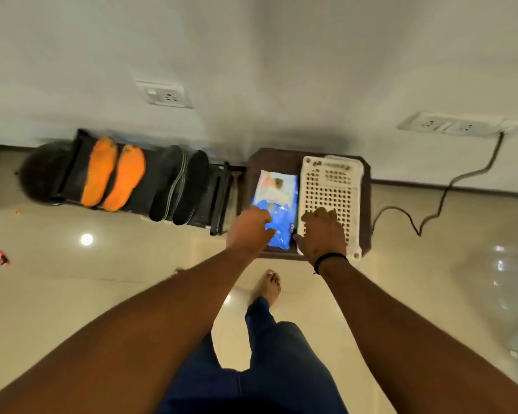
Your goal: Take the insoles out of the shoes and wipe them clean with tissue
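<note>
A person stands on a pale tiled floor [132, 294], looking down at both bare arms reaching forward to a small dark stool [367, 204] against a white wall [281, 70].

The left hand [248, 231] rests on the near end of a blue and white tissue pack [277, 201] that lies flat on the stool. Its fingers [262, 215] bend downward onto the pack, touching the blue wrapper; motion blur hides whether they pinch anything.

The right hand [323, 234], with a black band [329, 259] at the wrist, lies on the near end of a white perforated basket [331, 186] just right of the pack. Its fingers curve loosely over the basket's surface, and a firm grip cannot be made out.

Left of the left hand's fingers, beyond a short gap, a low black rack [219, 198] holds two dark insoles [178, 186] leaning side by side. Further left on the same rack lean two orange insoles [112, 177]. All four are well apart from both hands.

Beyond the fingers, on the wall, sit a white socket [165, 95] and, to the right, a socket strip [449, 125] with a black cable [440, 204] trailing down to the floor. One bare foot [268, 286] shows below the hands, between the forearms.
</note>
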A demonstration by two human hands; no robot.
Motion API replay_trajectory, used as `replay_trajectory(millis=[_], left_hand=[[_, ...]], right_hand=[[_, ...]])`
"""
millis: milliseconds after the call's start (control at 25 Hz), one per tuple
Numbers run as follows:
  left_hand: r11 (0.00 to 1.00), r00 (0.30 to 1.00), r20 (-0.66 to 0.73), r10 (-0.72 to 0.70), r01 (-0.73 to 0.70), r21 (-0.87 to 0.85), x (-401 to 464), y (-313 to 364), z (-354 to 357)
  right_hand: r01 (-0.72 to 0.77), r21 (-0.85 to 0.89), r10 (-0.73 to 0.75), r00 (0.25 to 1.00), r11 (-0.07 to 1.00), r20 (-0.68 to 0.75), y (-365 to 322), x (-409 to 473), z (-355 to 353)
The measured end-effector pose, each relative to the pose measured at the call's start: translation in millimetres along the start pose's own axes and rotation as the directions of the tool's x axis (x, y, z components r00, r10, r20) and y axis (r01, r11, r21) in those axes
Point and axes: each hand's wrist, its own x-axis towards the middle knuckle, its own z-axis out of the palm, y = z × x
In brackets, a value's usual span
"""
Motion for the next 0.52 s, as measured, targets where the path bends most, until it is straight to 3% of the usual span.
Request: replay_trajectory(millis=[280, 520], left_hand=[[0.939, 0.920, -0.259, -0.293, 0.226, -0.259, -84, -159, -143], [0.778, 0.677, -0.420, -0.605, 0.392, -0.490, -152, -328, -234]], right_hand=[[0.399, -0.068, -0.393, 0.916, 0.915, 0.079, -252, 4, -56], [0.670, -0.115, -0.663, 0.742, 0.733, 0.095, -483, -4, -59]])
